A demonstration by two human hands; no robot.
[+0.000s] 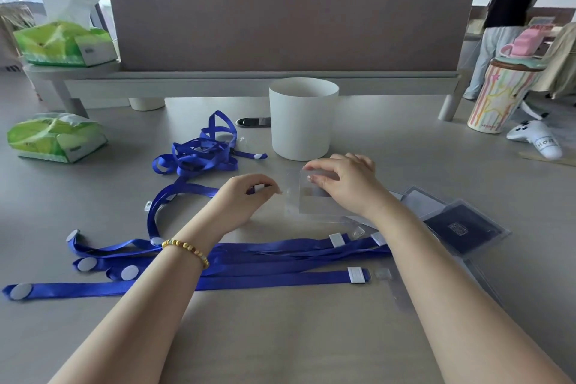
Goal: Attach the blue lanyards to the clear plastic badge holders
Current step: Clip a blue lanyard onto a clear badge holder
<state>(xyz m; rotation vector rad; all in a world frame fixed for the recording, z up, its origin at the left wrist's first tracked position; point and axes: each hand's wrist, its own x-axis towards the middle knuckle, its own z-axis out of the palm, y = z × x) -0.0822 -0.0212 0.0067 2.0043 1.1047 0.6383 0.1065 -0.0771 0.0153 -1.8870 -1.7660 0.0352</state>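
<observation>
My left hand (246, 199) pinches the white clip end of a blue lanyard (174, 193) that loops away to the left across the table. My right hand (346, 181) holds a clear plastic badge holder (307, 199) by its top edge, tilted up just right of the clip. The clip and the holder's left edge are a small gap apart. Several more blue lanyards (274, 259) lie flat under my forearms, and a tangled bunch of lanyards (199, 156) sits farther back. A stack of clear badge holders (461, 224) lies to the right, partly under my right arm.
A white cylindrical cup (302, 118) stands just behind my hands. Green tissue packs (56, 137) lie at the left, one on a raised shelf (71, 72). A desk divider (290, 22) closes the back. A white game controller (536, 137) lies at the far right. People stand behind.
</observation>
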